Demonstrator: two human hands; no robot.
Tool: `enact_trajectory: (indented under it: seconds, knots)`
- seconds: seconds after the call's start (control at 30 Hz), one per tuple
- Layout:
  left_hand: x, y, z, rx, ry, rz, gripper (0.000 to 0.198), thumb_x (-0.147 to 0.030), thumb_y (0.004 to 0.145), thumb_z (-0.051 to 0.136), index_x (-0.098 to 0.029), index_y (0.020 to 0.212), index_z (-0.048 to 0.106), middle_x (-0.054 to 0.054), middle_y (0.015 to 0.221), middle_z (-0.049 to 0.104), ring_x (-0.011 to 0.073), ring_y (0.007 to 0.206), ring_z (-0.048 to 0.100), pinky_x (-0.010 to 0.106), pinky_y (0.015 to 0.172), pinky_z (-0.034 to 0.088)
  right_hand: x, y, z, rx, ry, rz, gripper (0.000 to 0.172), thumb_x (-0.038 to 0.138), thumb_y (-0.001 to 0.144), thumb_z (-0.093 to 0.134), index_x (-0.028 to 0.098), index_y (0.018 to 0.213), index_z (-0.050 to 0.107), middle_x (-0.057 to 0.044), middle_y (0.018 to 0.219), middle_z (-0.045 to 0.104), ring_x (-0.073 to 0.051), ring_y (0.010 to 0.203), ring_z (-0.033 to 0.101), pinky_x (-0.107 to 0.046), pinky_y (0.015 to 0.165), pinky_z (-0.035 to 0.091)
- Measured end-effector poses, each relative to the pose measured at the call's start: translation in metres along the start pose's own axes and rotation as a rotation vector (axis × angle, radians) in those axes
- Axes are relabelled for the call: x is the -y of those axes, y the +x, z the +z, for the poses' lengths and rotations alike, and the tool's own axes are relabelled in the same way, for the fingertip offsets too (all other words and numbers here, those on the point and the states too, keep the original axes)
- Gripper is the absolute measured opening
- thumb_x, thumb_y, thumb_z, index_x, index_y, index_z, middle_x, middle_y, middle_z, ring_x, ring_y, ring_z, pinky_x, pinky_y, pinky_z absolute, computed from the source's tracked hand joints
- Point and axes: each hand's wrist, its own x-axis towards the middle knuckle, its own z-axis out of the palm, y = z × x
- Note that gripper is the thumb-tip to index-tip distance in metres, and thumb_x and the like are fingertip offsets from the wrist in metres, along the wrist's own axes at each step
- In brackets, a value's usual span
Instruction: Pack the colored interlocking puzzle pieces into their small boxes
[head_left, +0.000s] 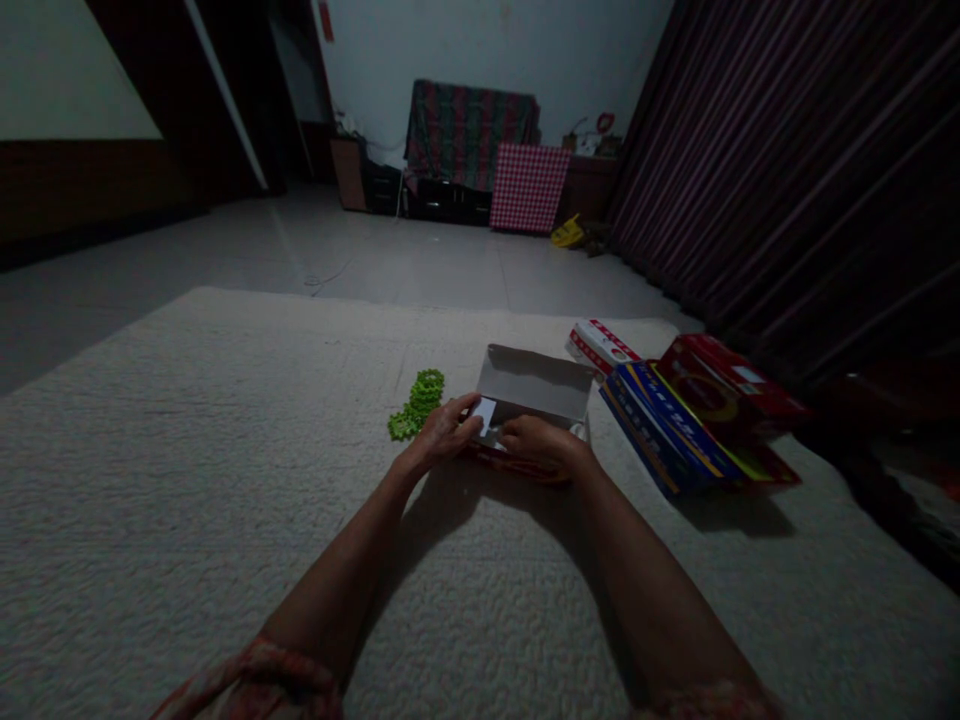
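A red cardboard box [536,380] with a pale grey inside lies in front of me, its lid raised at the back. At its left end my left hand [444,430] is closed on a small white card-like piece [486,414]. My right hand [534,438] reaches into the box with its fingers bent down; whatever they may grip is hidden. Something whitish [577,431] shows at the box's right end. Just left of my left hand lies a pile of bright green, jagged-edged pieces [421,402].
To the right are stacked a blue box [667,425], a red box [731,385] and a white-and-red box [600,345]. Everything rests on a cream quilted cover [225,480]. Farther back stand a low cabinet [450,200] with cloths and, at right, a dark curtain [735,150].
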Motion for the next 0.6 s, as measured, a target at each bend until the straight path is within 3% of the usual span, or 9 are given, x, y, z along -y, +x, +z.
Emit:
enact_trajectory:
  seconds: [0.13, 0.23, 0.37, 0.43, 0.5, 0.6]
  knots:
    - [0.002, 0.001, 0.001, -0.012, -0.06, 0.003, 0.047, -0.032, 0.086, 0.052, -0.017, 0.13, 0.061, 0.01, 0.122, 0.07, 0.0249, 0.106, 0.067, 0.036, 0.094, 0.051, -0.01, -0.024, -0.014, -0.07, 0.141, -0.06, 0.028, 0.021, 0.091, 0.044, 0.018, 0.095, 0.071, -0.004, 0.093, 0.075, -0.017, 0.084, 0.066, -0.023, 0.074, 0.047]
    - [0.0, 0.002, 0.0, -0.023, -0.098, -0.007, 0.047, -0.033, 0.087, 0.052, -0.016, 0.13, 0.06, 0.012, 0.119, 0.07, 0.024, 0.095, 0.07, 0.037, 0.086, 0.054, -0.023, -0.049, -0.03, -0.319, 0.319, -0.092, 0.022, 0.029, 0.089, 0.049, 0.02, 0.093, 0.068, -0.003, 0.087, 0.073, -0.018, 0.082, 0.066, -0.026, 0.073, 0.048]
    - [-0.013, -0.002, -0.005, -0.224, 0.031, 0.14, 0.04, -0.027, 0.086, 0.053, -0.014, 0.123, 0.064, 0.015, 0.12, 0.068, 0.0245, 0.099, 0.066, 0.039, 0.088, 0.054, -0.047, -0.065, -0.032, -0.725, 0.222, 0.104, 0.02, 0.033, 0.083, 0.056, 0.018, 0.093, 0.065, -0.009, 0.094, 0.07, -0.022, 0.086, 0.064, -0.033, 0.078, 0.048]
    - [-0.024, -0.004, -0.004, -0.269, 0.067, 0.257, 0.036, -0.024, 0.088, 0.05, -0.015, 0.119, 0.066, 0.014, 0.116, 0.069, 0.0222, 0.096, 0.066, 0.038, 0.089, 0.053, -0.055, -0.066, -0.024, -0.804, 0.152, 0.244, 0.027, 0.036, 0.081, 0.059, 0.016, 0.098, 0.064, -0.013, 0.099, 0.067, -0.024, 0.089, 0.063, -0.035, 0.079, 0.048]
    - [-0.036, -0.005, 0.004, -0.2, 0.099, 0.331, 0.031, -0.019, 0.087, 0.05, -0.017, 0.112, 0.069, 0.012, 0.106, 0.071, 0.0214, 0.094, 0.066, 0.036, 0.09, 0.053, -0.059, -0.064, -0.016, -0.78, 0.129, 0.342, 0.038, 0.041, 0.078, 0.065, 0.015, 0.105, 0.062, -0.015, 0.103, 0.066, -0.026, 0.092, 0.062, -0.036, 0.081, 0.048]
    - [-0.052, 0.001, 0.026, 0.053, 0.188, 0.392, 0.034, -0.01, 0.081, 0.051, -0.018, 0.108, 0.071, 0.012, 0.107, 0.071, 0.0228, 0.096, 0.067, 0.034, 0.088, 0.052, -0.056, -0.064, -0.008, -0.681, 0.188, 0.427, 0.042, 0.042, 0.078, 0.064, 0.014, 0.109, 0.061, -0.013, 0.098, 0.067, -0.024, 0.089, 0.064, -0.034, 0.079, 0.048]
